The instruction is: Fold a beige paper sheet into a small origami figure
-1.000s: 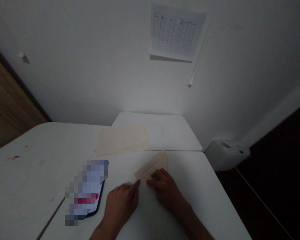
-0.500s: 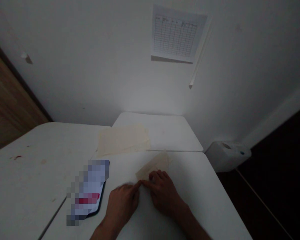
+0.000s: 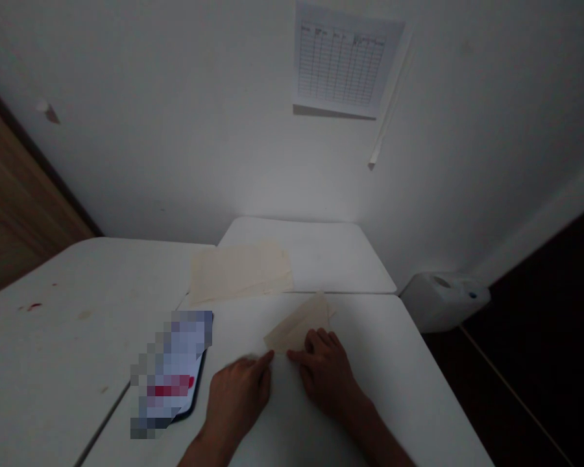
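Note:
A small piece of folded beige paper [image 3: 294,331] lies at a slant on the white table. Its left part ends in a point, and fold lines cross its surface. My left hand [image 3: 238,392] is closed, with the index fingertip reaching out onto the paper's near left corner. Along the near edge, a short way to the right, my right hand [image 3: 324,373] presses with its index fingertip, the other fingers curled in. That hand covers the paper's near right part. A gap of bare edge separates the two fingertips.
A larger beige sheet [image 3: 241,272] lies flat behind, across the table joints. Left of my hands rests a phone [image 3: 185,363] with its screen blurred. A printed chart [image 3: 340,65] hangs on the wall. A white container [image 3: 433,301] stands beyond the table's right edge.
My right hand has slid to the right along the paper's near edge, away from the left fingertip. My left hand stays at the corner.

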Tool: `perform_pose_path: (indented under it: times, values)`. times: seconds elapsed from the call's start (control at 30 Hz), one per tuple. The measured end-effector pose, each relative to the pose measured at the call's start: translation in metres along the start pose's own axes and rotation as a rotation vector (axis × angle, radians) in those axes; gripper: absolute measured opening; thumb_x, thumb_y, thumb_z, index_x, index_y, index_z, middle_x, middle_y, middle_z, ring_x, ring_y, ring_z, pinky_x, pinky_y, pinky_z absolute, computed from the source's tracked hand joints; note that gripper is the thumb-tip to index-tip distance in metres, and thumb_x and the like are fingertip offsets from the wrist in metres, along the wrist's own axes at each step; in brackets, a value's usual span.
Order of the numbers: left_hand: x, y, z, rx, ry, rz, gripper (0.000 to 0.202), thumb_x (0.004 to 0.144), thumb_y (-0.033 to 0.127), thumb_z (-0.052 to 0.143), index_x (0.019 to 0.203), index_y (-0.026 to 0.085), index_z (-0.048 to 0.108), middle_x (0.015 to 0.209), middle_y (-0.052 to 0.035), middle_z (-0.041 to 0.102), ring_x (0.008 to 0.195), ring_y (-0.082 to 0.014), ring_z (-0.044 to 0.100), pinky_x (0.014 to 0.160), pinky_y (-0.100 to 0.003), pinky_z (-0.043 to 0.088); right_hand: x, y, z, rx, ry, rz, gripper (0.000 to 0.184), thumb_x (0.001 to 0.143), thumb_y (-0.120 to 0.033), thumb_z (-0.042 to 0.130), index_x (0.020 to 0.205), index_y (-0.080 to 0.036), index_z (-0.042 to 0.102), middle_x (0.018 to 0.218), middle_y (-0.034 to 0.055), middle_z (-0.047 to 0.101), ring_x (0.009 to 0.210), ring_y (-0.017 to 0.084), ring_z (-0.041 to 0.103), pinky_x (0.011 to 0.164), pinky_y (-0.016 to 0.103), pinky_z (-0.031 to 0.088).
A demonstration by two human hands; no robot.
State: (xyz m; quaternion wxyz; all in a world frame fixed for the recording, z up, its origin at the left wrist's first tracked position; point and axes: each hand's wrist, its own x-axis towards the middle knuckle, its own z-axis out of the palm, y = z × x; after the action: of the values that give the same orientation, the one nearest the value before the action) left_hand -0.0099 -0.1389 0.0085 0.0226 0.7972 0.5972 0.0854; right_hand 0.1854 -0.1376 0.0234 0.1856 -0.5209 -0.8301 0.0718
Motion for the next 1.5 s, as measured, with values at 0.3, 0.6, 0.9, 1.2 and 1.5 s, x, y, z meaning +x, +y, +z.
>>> perform_pose_path:
  times: [0.3,0.6,0.9,1.2,1.5]
  values:
    - [0.000,0.001,-0.005,-0.006,-0.066,-0.027,0.036,0.090,0.023,0.044,0.118,0.031,0.064,0.087,-0.0045,0.073,0.078,-0.0241,0.070,0.067,-0.034,0.050,-0.003,0.006,0.003,0.018,0.039,0.013,0.031,0.084,-0.015,0.059,0.106,-0.034,0.068,0.089,0.0030,0.053,0.089,0.020,0.045,0.081,0.034,0.032]
    - [-0.001,-0.001,0.000,0.010,-0.023,-0.018,0.035,0.090,0.021,0.045,0.117,0.029,0.065,0.090,-0.0046,0.073,0.080,-0.0234,0.070,0.069,-0.034,0.051,-0.003,0.007,0.004,0.040,0.055,-0.001,0.028,0.085,-0.016,0.058,0.105,-0.032,0.069,0.089,0.0029,0.054,0.089,0.019,0.045,0.082,0.034,0.032]
    - [0.001,-0.002,0.003,0.040,-0.013,0.038,0.036,0.090,0.019,0.043,0.119,0.025,0.064,0.092,-0.0057,0.073,0.079,-0.0226,0.070,0.069,-0.033,0.052,-0.001,0.003,0.003,0.012,0.043,-0.005,0.025,0.086,-0.016,0.057,0.104,-0.029,0.068,0.090,0.0029,0.055,0.090,0.019,0.045,0.082,0.033,0.032]
    - [0.007,0.006,-0.007,0.039,-0.144,0.186,0.052,0.089,0.012,0.039,0.139,0.024,0.044,0.094,-0.0062,0.072,0.083,-0.0230,0.068,0.074,-0.037,0.052,0.000,0.003,0.004,0.006,0.053,-0.008,0.023,0.087,-0.018,0.056,0.103,-0.029,0.068,0.090,0.0030,0.055,0.091,0.020,0.045,0.082,0.033,0.032]
    - [0.012,0.013,-0.009,0.066,-0.192,0.105,0.056,0.089,0.016,0.039,0.144,0.025,0.036,0.089,-0.0071,0.073,0.080,-0.0252,0.069,0.071,-0.039,0.051,0.000,0.002,0.004,0.011,0.039,0.013,0.021,0.087,-0.019,0.057,0.101,-0.030,0.068,0.089,0.0024,0.055,0.091,0.019,0.046,0.082,0.033,0.032]
